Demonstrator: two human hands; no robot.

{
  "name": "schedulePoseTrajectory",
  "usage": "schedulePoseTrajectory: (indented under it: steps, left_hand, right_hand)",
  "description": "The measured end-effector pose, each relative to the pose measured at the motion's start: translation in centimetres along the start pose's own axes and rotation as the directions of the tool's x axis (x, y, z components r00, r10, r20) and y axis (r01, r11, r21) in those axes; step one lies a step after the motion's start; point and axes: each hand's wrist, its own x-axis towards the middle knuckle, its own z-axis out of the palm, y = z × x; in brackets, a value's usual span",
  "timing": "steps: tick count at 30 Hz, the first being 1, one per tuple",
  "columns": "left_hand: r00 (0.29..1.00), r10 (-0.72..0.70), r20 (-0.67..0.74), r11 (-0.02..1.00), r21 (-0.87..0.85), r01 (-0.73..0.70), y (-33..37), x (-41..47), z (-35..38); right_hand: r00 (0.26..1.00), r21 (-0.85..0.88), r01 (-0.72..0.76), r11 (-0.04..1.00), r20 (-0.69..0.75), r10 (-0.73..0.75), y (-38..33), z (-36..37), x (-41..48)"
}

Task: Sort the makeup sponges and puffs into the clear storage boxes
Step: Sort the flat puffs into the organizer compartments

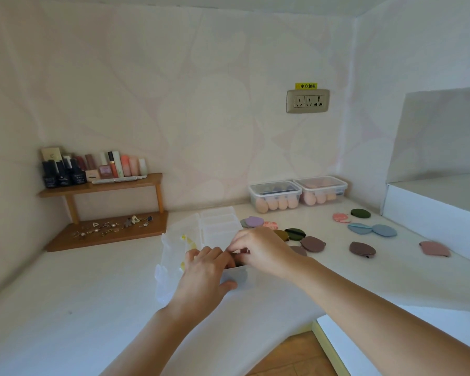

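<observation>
Clear plastic at centre: a small open box (242, 276) sits on the white tabletop (92, 308), and both hands meet over it. The left hand (201, 275) has its thumb pressed on the front wall and its fingers curled over the rim, gripping the box. The right hand (261, 251) has its fingers bent down at the rim, tips touching those of the left; whether they pinch a puff or the rim itself I cannot tell.

Loose puffs lie to the right of the hands. A lilac puff (254, 221) and a pink patterned puff (270, 225) sit just behind the right hand. Beyond them are a dark green puff (295, 234) with a strap, two brown puffs (312, 243), and a pair of blue puffs (360, 228) touching edge to edge. A dusty pink puff (434, 248) lies farthest right. By the back wall two lidded boxes (276, 195) stand side by side, with peach egg-shaped sponges (272, 204) lining the front of each.

Left of the hands lies a crumpled clear bag (168, 256); behind it is a clear compartment tray (219, 221). A wooden shelf (101, 185) in the left corner carries bottles (65, 175) above and small jewellery (111, 226) below. A wall socket (307, 100) is set above the lidded boxes.
</observation>
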Motion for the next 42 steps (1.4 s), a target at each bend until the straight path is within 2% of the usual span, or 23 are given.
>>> schedulePoseTrajectory:
  steps: [4, 6, 9, 12, 14, 17, 19, 21, 24, 27, 31, 34, 39, 42]
  left_hand:
    - [1.000, -0.005, -0.006, 1.000, -0.027, 0.005, -0.1, 0.1, 0.1]
    - [1.000, -0.017, -0.023, 0.999, -0.031, 0.016, 0.2, 0.1, 0.0]
    - [1.000, -0.029, -0.002, 0.998, -0.050, 0.029, 0.2, 0.1, 0.0]
    - [0.999, -0.047, -0.001, 0.995, -0.083, 0.047, 0.0, 0.1, 0.1]
    - [0.999, -0.041, 0.006, 0.995, -0.091, 0.041, -0.1, 0.2, 0.1]
    - [1.000, -0.018, -0.005, 0.996, -0.092, 0.017, -0.5, 0.2, 0.0]
    - [1.000, 0.008, -0.009, 0.997, -0.080, -0.009, -0.8, 0.2, 0.0]
    - [0.999, 0.033, -0.018, 0.997, -0.064, -0.034, -0.8, 0.2, 0.0]
    - [0.997, 0.059, -0.047, 0.998, -0.024, -0.060, -0.8, 0.1, 0.3]
    - [0.997, 0.034, -0.069, 0.999, -0.027, -0.036, -0.8, 0.0, 0.4]
    - [0.999, 0.008, -0.052, 1.000, -0.010, -0.009, -0.5, 0.1, 0.1]
    - [0.999, 0.006, -0.053, 1.000, -0.028, -0.007, -0.7, 0.1, 0.2]
    - [0.997, 0.001, -0.080, 0.996, -0.090, -0.008, -0.8, -0.1, 0.5]
    - [0.994, 0.005, -0.111, 0.990, -0.142, -0.021, -0.7, -0.2, 0.7]
  right_hand:
    - [0.997, 0.032, 0.022, 0.999, -0.081, -0.019, 0.2, 0.2, -0.7]
    - [0.999, -0.085, 0.014, 0.996, -0.030, -0.017, 0.0, 0.0, -0.3]
    - [0.997, -0.388, -0.016, 0.922, 0.062, 0.044, -1.1, -0.5, 0.5]
    - [0.977, -0.501, -0.098, 0.860, 0.117, 0.180, -2.2, -1.0, 1.0]
    - [0.963, -0.517, -0.123, 0.847, 0.143, 0.227, -2.7, -1.0, 1.3]
    - [0.956, -0.326, -0.213, 0.921, 0.123, 0.265, -2.2, -0.7, 1.2]
    - [0.940, -0.040, -0.324, 0.945, 0.093, 0.327, -1.1, -0.6, 0.5]
    - [0.929, 0.226, -0.371, 0.901, 0.098, 0.358, -0.4, -0.5, -0.4]
    - [0.925, 0.390, -0.377, 0.840, 0.109, 0.365, 0.1, -0.4, -0.9]
    - [0.919, 0.450, -0.374, 0.811, 0.063, 0.389, 0.2, -0.1, -1.0]
    - [0.953, 0.222, -0.296, 0.929, 0.009, 0.301, -0.1, -0.5, -0.8]
    - [0.970, 0.037, -0.236, 0.971, 0.069, 0.233, -0.7, -1.2, -0.2]
    - [0.955, -0.172, -0.184, 0.968, 0.200, 0.217, -1.8, -2.2, 0.3]
    - [0.967, -0.270, -0.166, 0.948, 0.144, 0.210, -2.4, -2.0, 1.0]
